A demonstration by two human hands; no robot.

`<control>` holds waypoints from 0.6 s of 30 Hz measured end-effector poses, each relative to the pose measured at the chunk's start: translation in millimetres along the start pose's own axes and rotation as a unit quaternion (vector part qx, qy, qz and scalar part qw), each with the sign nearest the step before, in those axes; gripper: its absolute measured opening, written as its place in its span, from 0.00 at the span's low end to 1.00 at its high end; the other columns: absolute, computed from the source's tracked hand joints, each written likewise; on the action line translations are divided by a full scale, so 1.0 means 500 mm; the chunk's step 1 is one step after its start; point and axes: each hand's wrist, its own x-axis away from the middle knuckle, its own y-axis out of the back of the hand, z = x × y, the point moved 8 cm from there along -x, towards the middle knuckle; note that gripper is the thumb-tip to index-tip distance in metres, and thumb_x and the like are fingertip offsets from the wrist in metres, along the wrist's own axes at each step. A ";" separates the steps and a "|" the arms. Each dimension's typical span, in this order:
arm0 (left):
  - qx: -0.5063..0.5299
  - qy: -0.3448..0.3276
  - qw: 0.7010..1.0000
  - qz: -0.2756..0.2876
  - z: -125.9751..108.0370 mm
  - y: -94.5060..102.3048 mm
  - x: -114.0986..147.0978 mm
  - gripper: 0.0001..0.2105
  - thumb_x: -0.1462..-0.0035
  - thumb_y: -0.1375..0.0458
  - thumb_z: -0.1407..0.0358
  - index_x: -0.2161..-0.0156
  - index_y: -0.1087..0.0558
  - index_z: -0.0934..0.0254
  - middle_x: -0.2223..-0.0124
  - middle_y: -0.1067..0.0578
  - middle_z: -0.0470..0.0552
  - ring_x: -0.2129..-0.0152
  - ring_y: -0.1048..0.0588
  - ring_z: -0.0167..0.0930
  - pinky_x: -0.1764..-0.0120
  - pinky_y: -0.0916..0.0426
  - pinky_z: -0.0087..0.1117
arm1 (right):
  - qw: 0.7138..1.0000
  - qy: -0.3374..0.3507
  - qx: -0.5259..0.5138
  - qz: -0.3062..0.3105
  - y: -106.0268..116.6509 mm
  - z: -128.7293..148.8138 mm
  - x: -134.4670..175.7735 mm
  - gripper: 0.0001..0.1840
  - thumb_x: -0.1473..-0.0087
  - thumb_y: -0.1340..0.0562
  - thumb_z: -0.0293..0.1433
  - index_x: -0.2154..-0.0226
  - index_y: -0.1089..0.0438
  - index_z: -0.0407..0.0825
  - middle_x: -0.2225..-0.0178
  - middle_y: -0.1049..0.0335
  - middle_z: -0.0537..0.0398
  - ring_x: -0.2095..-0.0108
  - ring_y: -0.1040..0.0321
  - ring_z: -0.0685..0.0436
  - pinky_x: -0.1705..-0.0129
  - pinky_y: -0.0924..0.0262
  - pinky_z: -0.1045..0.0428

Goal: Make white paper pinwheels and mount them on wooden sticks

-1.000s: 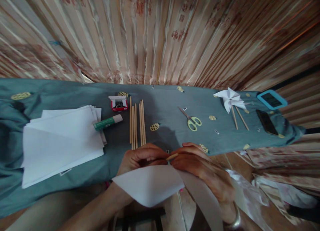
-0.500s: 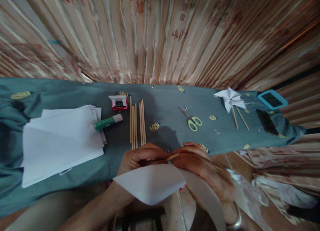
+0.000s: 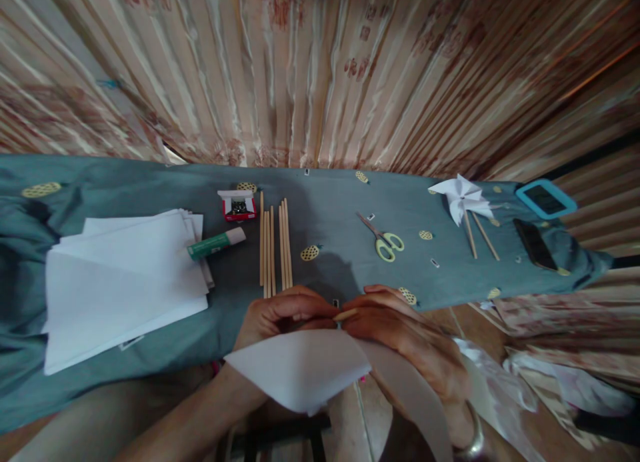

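Note:
Close to my body, past the front edge of the table, both hands meet over a curved sheet of white paper [image 3: 303, 369]. My left hand [image 3: 285, 312] is closed at the paper's upper edge, its fingertips partly hidden. Out of the fingers of my right hand [image 3: 400, 332] pokes the pale end of a wooden stick [image 3: 346, 315], which points at my left fingertips. The right fingers are folded together around it. Another bent part of the paper hangs under my right wrist. Whatever lies between the fingertips is too small to make out.
On the green cloth [image 3: 345, 195] lie a paper stack [image 3: 125, 282], a glue stick [image 3: 215, 243], an open box of pins [image 3: 239, 206], several wooden sticks [image 3: 273, 249] and scissors [image 3: 383, 239]. Farther right are a white pinwheel [image 3: 461, 199], a blue-framed device [image 3: 545, 199] and a phone [image 3: 535, 244].
Both hands stay almost in place. The stick's end shows slightly more between the fingers, and the paper has shifted a little.

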 end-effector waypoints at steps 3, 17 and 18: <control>-0.004 0.007 1.000 -0.003 0.003 0.001 0.001 0.01 0.56 0.34 0.69 0.75 0.18 0.61 0.75 0.22 0.50 0.77 0.26 0.28 0.73 0.33 0.24 | 1.000 0.000 -0.002 -0.004 0.001 0.000 0.002 0.11 0.37 0.44 0.31 0.55 0.31 0.45 0.62 0.23 0.50 0.55 0.28 0.46 0.44 0.40 0.47; -0.011 0.013 1.000 -0.002 0.006 0.003 0.000 0.01 0.56 0.34 0.68 0.76 0.19 0.62 0.75 0.23 0.50 0.77 0.27 0.27 0.74 0.34 0.23 | 1.000 -0.004 -0.016 -0.003 -0.001 0.000 0.000 0.10 0.37 0.43 0.31 0.55 0.30 0.45 0.62 0.24 0.51 0.55 0.28 0.47 0.44 0.39 0.47; -0.007 0.010 1.000 0.000 0.005 0.003 0.001 0.01 0.56 0.34 0.68 0.75 0.19 0.62 0.74 0.22 0.50 0.77 0.27 0.27 0.74 0.33 0.23 | 1.000 -0.004 -0.016 -0.005 -0.001 0.000 0.000 0.10 0.38 0.42 0.30 0.55 0.30 0.45 0.62 0.24 0.51 0.55 0.29 0.47 0.44 0.39 0.47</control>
